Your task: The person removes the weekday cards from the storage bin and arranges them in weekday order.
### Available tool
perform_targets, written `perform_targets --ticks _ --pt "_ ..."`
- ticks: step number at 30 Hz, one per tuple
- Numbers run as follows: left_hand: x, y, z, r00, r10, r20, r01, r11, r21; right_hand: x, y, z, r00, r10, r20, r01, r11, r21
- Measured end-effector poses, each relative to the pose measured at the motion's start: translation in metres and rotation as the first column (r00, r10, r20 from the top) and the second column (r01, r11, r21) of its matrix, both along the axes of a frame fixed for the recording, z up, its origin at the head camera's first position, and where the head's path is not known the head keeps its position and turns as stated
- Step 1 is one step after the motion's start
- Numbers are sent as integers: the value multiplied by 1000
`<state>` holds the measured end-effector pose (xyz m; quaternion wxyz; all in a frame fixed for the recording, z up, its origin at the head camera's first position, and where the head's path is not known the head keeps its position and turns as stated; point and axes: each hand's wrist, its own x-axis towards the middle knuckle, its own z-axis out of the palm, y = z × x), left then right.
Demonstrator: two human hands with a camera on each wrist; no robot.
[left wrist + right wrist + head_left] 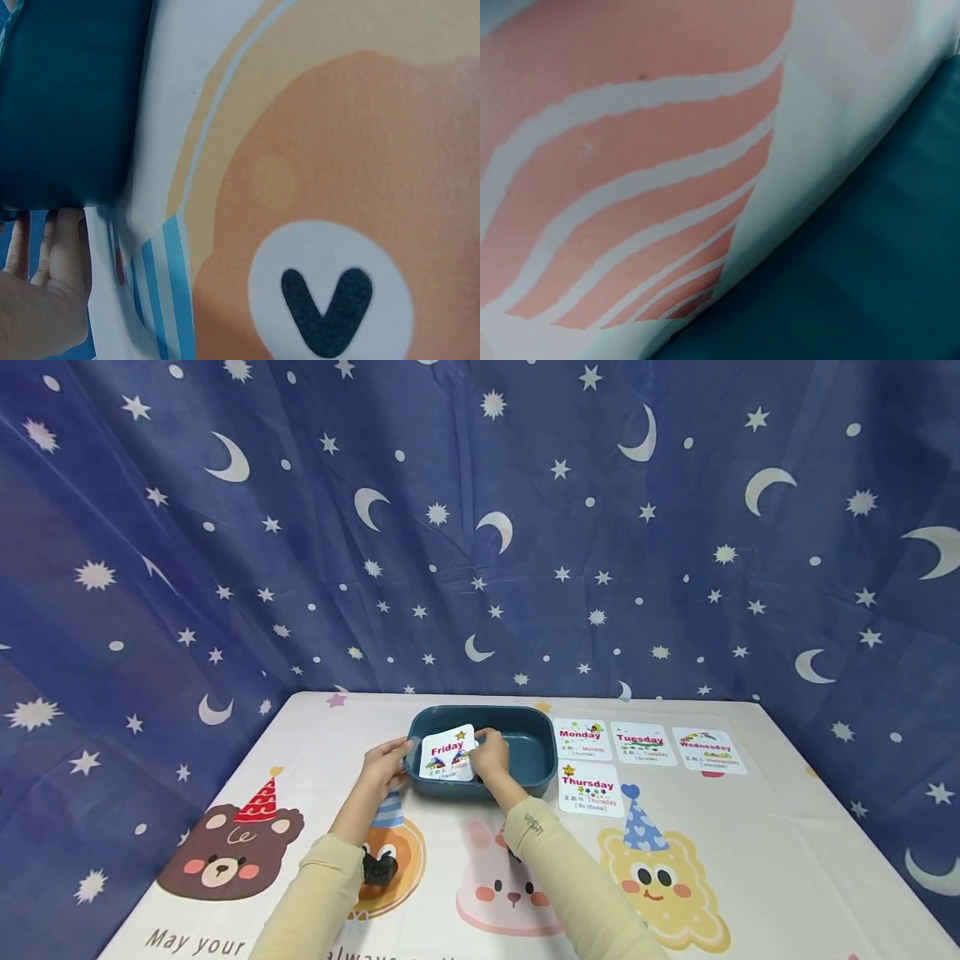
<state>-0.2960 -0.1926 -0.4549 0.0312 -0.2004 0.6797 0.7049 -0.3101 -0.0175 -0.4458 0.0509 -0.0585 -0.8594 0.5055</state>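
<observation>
A dark teal plastic bin (533, 752) stands near the back of the table. My left hand (382, 768) grips its left end; in the left wrist view the fingers (69, 247) lie against the end wall of the bin (71, 112). Over the bin, my right hand (491, 755) pinches the right edge of a white card (447, 753) reading "Friday", tilted with its print facing up. The right fingertips are partly hidden behind the card. In the right wrist view only the bin's side (855, 277) and the tablecloth show, not the hand.
Right of the bin lie cards reading Monday (582, 741), Tuesday (642, 744) and Wednesday (708, 750) in a row, with Thursday (590, 789) below Monday. A cartoon-printed cloth (810, 835) covers the table; a blue star-patterned curtain (480, 568) hangs behind.
</observation>
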Motion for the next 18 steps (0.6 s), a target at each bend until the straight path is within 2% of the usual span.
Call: perform_targets --ticks 6,18 --pt "0 1 1 1000 -6 6 6 1000 4 1 2 2 1000 -21 17 21 1000 -21" --pt "2 0 3 1000 -10 -7 10 1000 28 1 1 3 998 -53 -25 52 998 -39"
